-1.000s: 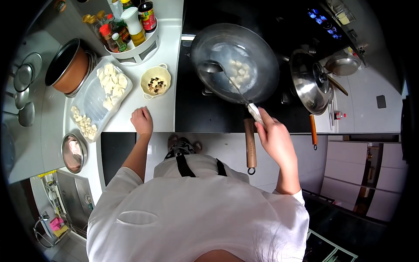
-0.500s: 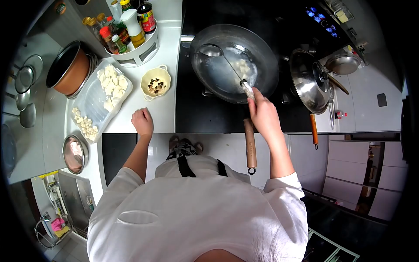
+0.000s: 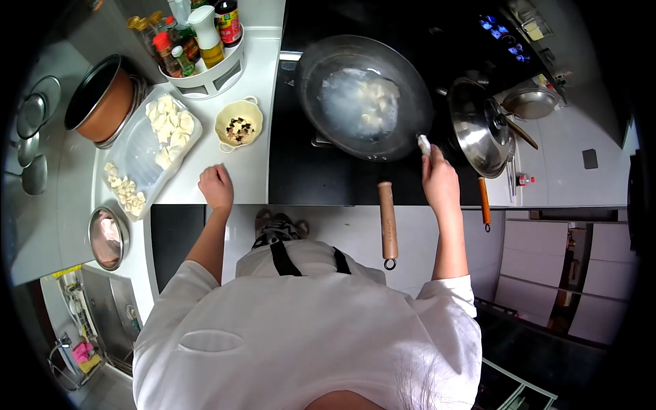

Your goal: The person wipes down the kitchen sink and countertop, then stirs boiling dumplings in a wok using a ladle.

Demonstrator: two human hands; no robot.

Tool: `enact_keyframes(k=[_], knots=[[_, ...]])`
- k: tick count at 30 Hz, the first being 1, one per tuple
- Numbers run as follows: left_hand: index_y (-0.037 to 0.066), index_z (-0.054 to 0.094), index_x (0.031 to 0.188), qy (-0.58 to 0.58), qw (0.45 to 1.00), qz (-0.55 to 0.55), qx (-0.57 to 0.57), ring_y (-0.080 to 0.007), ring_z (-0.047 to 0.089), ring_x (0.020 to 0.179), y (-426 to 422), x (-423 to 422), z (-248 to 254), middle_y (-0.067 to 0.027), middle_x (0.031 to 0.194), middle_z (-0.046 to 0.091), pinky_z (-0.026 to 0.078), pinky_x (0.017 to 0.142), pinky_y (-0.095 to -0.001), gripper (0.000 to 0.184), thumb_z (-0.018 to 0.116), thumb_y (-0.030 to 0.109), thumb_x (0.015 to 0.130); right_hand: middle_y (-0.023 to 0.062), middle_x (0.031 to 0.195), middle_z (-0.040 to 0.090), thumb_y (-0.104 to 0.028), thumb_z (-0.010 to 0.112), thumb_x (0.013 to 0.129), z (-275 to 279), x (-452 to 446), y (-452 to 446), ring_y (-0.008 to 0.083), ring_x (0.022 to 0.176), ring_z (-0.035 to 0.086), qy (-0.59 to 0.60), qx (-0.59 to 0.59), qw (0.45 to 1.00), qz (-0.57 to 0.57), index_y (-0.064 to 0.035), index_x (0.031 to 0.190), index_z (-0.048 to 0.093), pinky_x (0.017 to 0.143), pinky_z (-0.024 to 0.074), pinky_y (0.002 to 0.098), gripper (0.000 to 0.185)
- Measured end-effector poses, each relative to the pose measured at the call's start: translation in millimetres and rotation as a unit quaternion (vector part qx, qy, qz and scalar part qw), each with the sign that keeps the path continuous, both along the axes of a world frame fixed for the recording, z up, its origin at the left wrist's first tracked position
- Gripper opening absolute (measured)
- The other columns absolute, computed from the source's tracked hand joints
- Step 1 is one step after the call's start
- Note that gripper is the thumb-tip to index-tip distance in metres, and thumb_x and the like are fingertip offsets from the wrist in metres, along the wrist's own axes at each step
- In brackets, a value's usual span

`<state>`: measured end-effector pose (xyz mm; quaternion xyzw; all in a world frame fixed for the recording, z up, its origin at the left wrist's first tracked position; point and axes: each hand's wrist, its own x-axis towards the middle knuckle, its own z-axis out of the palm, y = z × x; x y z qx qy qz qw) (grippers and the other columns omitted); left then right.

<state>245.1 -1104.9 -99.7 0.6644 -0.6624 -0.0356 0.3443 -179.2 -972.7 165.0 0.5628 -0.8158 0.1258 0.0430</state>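
Wok (image 3: 321, 109) sits on the black stove (image 3: 307, 178), with cloudy water (image 3: 342, 102) and soft pale lumps (image 3: 379, 102) in it. Its wooden handle (image 3: 388, 222) points back to the person. The right hand (image 3: 441, 179) is by the near right side of the wok. Its grip is closed around a white-wrapped handle (image 3: 424, 145). I cannot tell where the far end of that handle is. The left hand (image 3: 216, 186) rests by the front edge of the white desk (image 3: 188, 188). Its grip is curled up like a loose fist, and its fingers are bent in. Near it is a little yellow bowl (image 3: 238, 113) with dark and light bits inside. Left of that bowl is a clear tray (image 3: 133, 150), with big white dumplings (image 3: 171, 130) at one end and small white pieces (image 3: 124, 188) at the other. A brown pot (image 3: 109, 109) is next to the tray. A metal bowl (image 3: 117, 256) has something pink in it. Bottles (image 3: 208, 41) stand in a white rack (image 3: 212, 80). Right of the wok is a pan with a shiny lid (image 3: 471, 126) on it.
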Motion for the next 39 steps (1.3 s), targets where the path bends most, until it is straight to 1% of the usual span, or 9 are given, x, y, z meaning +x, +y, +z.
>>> enact_keyframes(k=[5, 8, 9, 10, 13, 19, 27, 35, 39], knots=[[0.005, 0.061, 0.082, 0.004, 1.000, 0.001, -0.007, -0.0319, 0.056, 0.085, 1, 0, 1, -0.0097, 0.083, 0.061, 0.041, 0.074, -0.0444, 0.019, 0.056, 0.020, 0.094, 0.0251, 0.090, 0.067, -0.018, 0.055, 0.095, 17, 14, 18, 0.0421, 0.083, 0.065, -0.079, 0.022, 0.996, 0.033, 0.0010, 0.120, 0.059, 0.073, 0.0524, 0.0463, 0.031], [0.005, 0.061, 0.081, -0.002, 1.000, 0.000, -0.016, -0.0322, 0.056, 0.084, 0, 1, -2, -0.0098, 0.083, 0.061, 0.041, 0.072, -0.0448, 0.019, 0.057, 0.019, 0.093, 0.0251, 0.092, 0.067, -0.018, 0.056, 0.095, 43, 25, 32, 0.0417, 0.085, 0.065, -0.098, 0.021, 0.995, 0.006, -0.0001, 0.122, 0.059, 0.073, 0.0523, 0.0450, 0.033], [0.005, 0.061, 0.081, -0.001, 1.000, -0.001, -0.019, -0.0322, 0.056, 0.084, -1, 1, -2, -0.0098, 0.083, 0.061, 0.041, 0.072, -0.0449, 0.019, 0.057, 0.019, 0.093, 0.0257, 0.097, 0.066, -0.017, 0.057, 0.094, 55, 27, 38, 0.0408, 0.088, 0.065, -0.101, 0.043, 0.994, -0.014, -0.0006, 0.124, 0.059, 0.074, 0.0522, 0.0440, 0.034], [0.005, 0.061, 0.081, -0.001, 1.000, -0.003, -0.021, -0.0323, 0.056, 0.083, -1, 1, -3, -0.0098, 0.082, 0.061, 0.041, 0.072, -0.0450, 0.019, 0.057, 0.019, 0.093, 0.0244, 0.097, 0.066, -0.016, 0.059, 0.094, 62, 26, 45, 0.0385, 0.085, 0.066, -0.065, 0.014, 0.998, 0.012, -0.0023, 0.124, 0.059, 0.072, 0.0518, 0.0438, 0.034], [0.006, 0.061, 0.082, -0.006, 1.000, 0.000, -0.013, -0.0319, 0.056, 0.084, 0, 1, -2, -0.0097, 0.083, 0.061, 0.042, 0.073, -0.0445, 0.019, 0.057, 0.020, 0.093, 0.0187, 0.087, 0.064, -0.014, 0.061, 0.092, 96, 33, 64, 0.0347, 0.072, 0.064, -0.018, 0.018, 1.000, 0.006, -0.0069, 0.126, 0.060, 0.065, 0.0506, 0.0420, 0.034], [0.006, 0.063, 0.084, -0.004, 1.000, 0.005, -0.019, -0.0314, 0.057, 0.084, 0, 1, -4, -0.0093, 0.083, 0.062, 0.043, 0.074, -0.0436, 0.019, 0.056, 0.020, 0.094, 0.0152, 0.079, 0.060, -0.013, 0.064, 0.090, 116, 41, 90, 0.0322, 0.066, 0.063, 0.066, 0.078, 0.994, 0.037, -0.0104, 0.126, 0.062, 0.061, 0.0501, 0.0406, 0.037], [0.006, 0.062, 0.083, 0.000, 1.000, 0.003, 0.001, -0.0322, 0.056, 0.084, -1, 3, -4, -0.0102, 0.083, 0.062, 0.042, 0.074, -0.0452, 0.020, 0.055, 0.021, 0.095, 0.0147, 0.078, 0.060, -0.016, 0.061, 0.091, 65, 34, 52, 0.0325, 0.066, 0.063, 0.083, 0.077, 0.992, 0.047, -0.0108, 0.126, 0.061, 0.060, 0.0520, 0.0415, 0.036], [0.006, 0.062, 0.084, 0.013, 1.000, 0.005, -0.003, -0.0319, 0.056, 0.084, 0, 1, 1, -0.0098, 0.084, 0.062, 0.042, 0.074, -0.0447, 0.020, 0.055, 0.021, 0.095, 0.0175, 0.082, 0.063, -0.020, 0.058, 0.093, 9, 24, -9, 0.0355, 0.067, 0.066, 0.074, 0.029, 0.995, 0.053, -0.0088, 0.128, 0.059, 0.059, 0.0548, 0.0431, 0.037], [0.006, 0.062, 0.084, 0.006, 1.000, 0.005, -0.001, -0.0316, 0.056, 0.085, 0, 2, -1, -0.0095, 0.084, 0.062, 0.041, 0.075, -0.0443, 0.020, 0.055, 0.021, 0.095, 0.0175, 0.082, 0.063, -0.021, 0.058, 0.093, -3, 22, -23, 0.0351, 0.066, 0.066, 0.076, -0.010, 0.996, 0.055, -0.0095, 0.128, 0.059, 0.059, 0.0551, 0.0438, 0.037]])
